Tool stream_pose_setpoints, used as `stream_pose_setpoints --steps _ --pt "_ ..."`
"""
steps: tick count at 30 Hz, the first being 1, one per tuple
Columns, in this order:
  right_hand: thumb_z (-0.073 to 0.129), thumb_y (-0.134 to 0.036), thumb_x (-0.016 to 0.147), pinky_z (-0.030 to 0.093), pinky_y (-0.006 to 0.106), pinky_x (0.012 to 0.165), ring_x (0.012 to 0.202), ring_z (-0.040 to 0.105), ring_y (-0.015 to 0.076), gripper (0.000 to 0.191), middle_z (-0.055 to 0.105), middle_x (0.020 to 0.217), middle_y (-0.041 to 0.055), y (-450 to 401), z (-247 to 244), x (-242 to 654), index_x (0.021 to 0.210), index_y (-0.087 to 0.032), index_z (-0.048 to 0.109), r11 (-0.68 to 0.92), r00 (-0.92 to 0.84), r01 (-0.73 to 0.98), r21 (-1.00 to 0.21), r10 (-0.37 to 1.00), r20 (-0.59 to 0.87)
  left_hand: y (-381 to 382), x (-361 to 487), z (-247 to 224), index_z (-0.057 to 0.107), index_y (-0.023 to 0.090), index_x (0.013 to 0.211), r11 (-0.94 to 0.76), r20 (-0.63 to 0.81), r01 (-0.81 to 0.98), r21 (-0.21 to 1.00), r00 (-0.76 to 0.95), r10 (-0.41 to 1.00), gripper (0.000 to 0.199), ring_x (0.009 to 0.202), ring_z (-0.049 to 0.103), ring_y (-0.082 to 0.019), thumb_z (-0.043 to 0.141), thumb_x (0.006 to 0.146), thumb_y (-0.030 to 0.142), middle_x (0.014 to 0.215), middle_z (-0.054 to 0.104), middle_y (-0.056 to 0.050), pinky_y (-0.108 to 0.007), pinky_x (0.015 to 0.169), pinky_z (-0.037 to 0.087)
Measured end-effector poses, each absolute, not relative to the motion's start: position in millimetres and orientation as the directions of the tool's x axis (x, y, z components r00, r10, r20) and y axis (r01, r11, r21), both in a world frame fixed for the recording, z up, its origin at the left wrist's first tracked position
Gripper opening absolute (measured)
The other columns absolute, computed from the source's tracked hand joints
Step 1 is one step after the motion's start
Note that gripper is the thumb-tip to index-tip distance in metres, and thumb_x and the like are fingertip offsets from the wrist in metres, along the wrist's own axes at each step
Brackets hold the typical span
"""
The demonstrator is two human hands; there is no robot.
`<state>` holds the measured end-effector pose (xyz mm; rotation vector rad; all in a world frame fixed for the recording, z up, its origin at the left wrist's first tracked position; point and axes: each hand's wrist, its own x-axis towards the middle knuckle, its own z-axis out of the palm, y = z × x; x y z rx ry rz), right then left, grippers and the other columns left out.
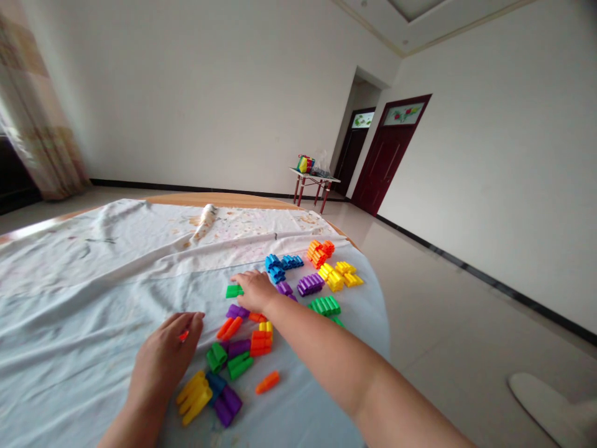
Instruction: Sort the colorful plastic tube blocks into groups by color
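Observation:
My left hand (165, 348) is curled above the cloth, with a small orange plastic piece (184, 336) showing between thumb and fingers. Farther out, my right hand (254, 291) has its fingers bent down over a green plastic block (234, 291); the thumb side is hidden. Near my right wrist lie a purple block (237, 311) and an orange block (229, 328). Between my arms are more ribbed tube-shaped blocks: green (240, 366), orange (262, 342), yellow (193, 398) and purple (228, 406). A single orange piece (267, 382) lies apart from them.
Beyond my right arm, blocks sit grouped by colour: blue (275, 269), orange (318, 254), yellow (332, 277), purple (310, 284) and green (325, 305). A wrinkled cloth (93, 311) covers the round table (224, 199). A small side table (314, 176) stands near the doors.

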<state>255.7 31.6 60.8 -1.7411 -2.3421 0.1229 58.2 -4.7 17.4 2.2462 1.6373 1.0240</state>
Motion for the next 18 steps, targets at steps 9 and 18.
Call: stream_pose_setpoints --steps 9,18 --pt "0.053 -0.004 0.071 0.037 0.034 0.096 0.103 0.053 0.0184 0.039 0.062 0.104 0.0049 -39.8 54.7 266.6 0.106 -0.021 0.062 0.636 -0.586 0.704 -0.317 0.772 0.246 -8.6 60.2 23.3 0.065 0.020 0.076 -0.349 0.429 0.768 0.536 0.108 0.897 0.039 0.063 0.057 -0.013 0.038 0.083 0.047 0.075 0.065 -0.003 -0.024 0.060 0.040" --pt "0.051 -0.006 0.075 0.042 0.030 0.092 0.102 0.054 0.0173 0.038 0.061 0.103 0.0049 -80.7 37.6 276.1 0.108 -0.020 0.063 0.695 -0.638 0.606 -0.388 0.715 0.285 -15.8 64.5 48.5 0.068 0.017 0.082 -0.252 0.379 0.752 0.609 0.003 0.925 0.041 0.067 0.060 -0.016 0.040 0.080 0.047 0.079 0.068 -0.006 -0.026 0.064 0.043"
